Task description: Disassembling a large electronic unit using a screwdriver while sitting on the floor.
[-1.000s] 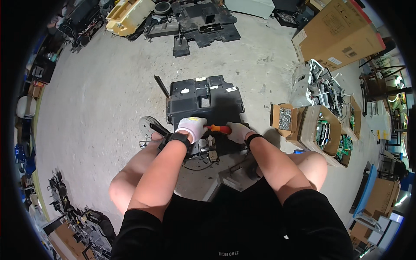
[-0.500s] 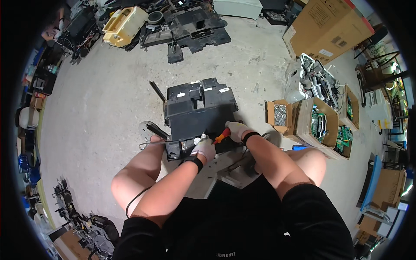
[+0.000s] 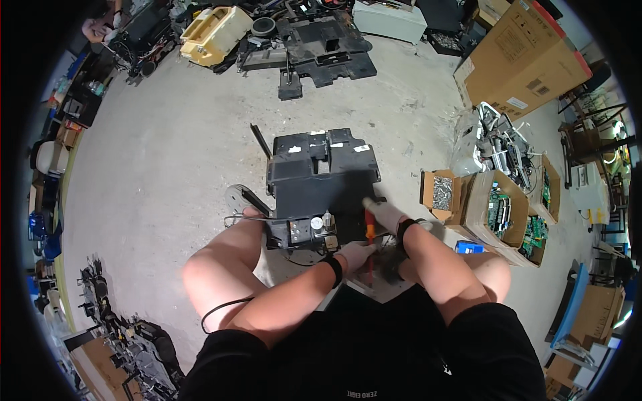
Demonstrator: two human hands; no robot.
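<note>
A black flat machine panel [image 3: 314, 198] lies on the floor between my legs, with a small mechanism and a round white dial [image 3: 317, 223] on its near edge. In my gloved right hand [image 3: 386, 215], beside the panel's near right corner, is a screwdriver [image 3: 370, 231] with a red and orange handle. Its thin shaft points down toward me. My gloved left hand [image 3: 356, 255] is closed at the shaft, just below the handle; its fingertips are partly hidden. Both wrists carry black bands.
Right of me stand a small carton of screws [image 3: 442, 192], a box of circuit boards [image 3: 498, 214] and a large cardboard box [image 3: 521, 60]. Black panels [image 3: 328, 50] and a cream-coloured case [image 3: 212, 35] lie at the far side. Another person's arm [image 3: 100, 30] shows far left.
My left hand has left the mechanism by the dial and moved right and nearer to me. The screwdriver has swung from slanting left to pointing down toward me. The view has shifted slightly.
</note>
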